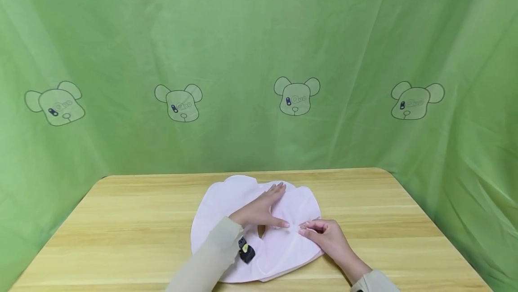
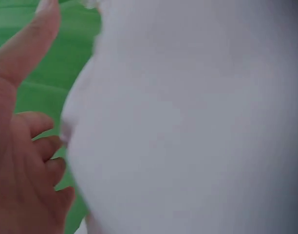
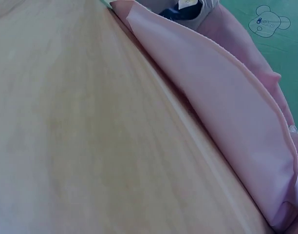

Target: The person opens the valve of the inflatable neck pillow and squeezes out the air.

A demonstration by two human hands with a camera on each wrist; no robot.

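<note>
A pale pink, round-lobed cloth piece (image 1: 222, 220) lies spread on the wooden table, with a slit-like opening near its middle. Over that opening reaches my left hand (image 1: 259, 209), fingers extended on the cloth and thumb stretched toward the right hand. My right hand (image 1: 327, 237) curls at the cloth's right side, its thumb and forefinger pinching the cloth where creases meet. In the left wrist view the pink cloth (image 2: 178, 117) fills most of the picture beside the left hand (image 2: 27, 161). A small clear item (image 3: 293, 129) shows at the cloth's edge in the right wrist view.
The wooden table (image 1: 133, 220) extends on both sides of the cloth. A green curtain (image 1: 243, 36) printed with bear heads hangs behind and at the sides. A small black device (image 1: 247, 252) with a yellow patch sits at the left wrist.
</note>
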